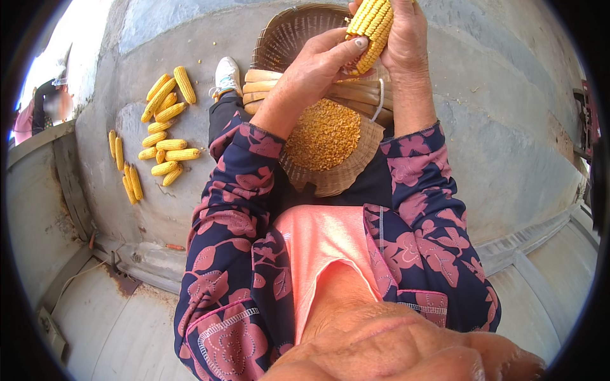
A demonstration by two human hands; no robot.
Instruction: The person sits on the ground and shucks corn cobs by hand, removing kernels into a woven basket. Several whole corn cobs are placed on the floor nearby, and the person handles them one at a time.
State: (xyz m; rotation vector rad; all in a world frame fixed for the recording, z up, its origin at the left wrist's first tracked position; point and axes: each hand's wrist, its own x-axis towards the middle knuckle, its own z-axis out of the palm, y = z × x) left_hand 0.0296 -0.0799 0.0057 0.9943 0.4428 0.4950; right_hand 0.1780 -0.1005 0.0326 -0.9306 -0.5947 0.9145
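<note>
Both of my hands are raised over a woven bamboo basket and grip one ear of yellow corn. My left hand presses its thumb against the cob's lower side, where a reddish strip shows bare of kernels. My right hand wraps the ear from the other side, partly cut off by the top of the view. Loose corn kernels lie heaped in the near part of the basket. A broad handle of bamboo strips crosses its middle, with a white loop around it.
Several ears of corn lie scattered on the concrete floor to my left. Beside the basket is a white shoe. Metal door panels edge the left side. Another person is at the far left.
</note>
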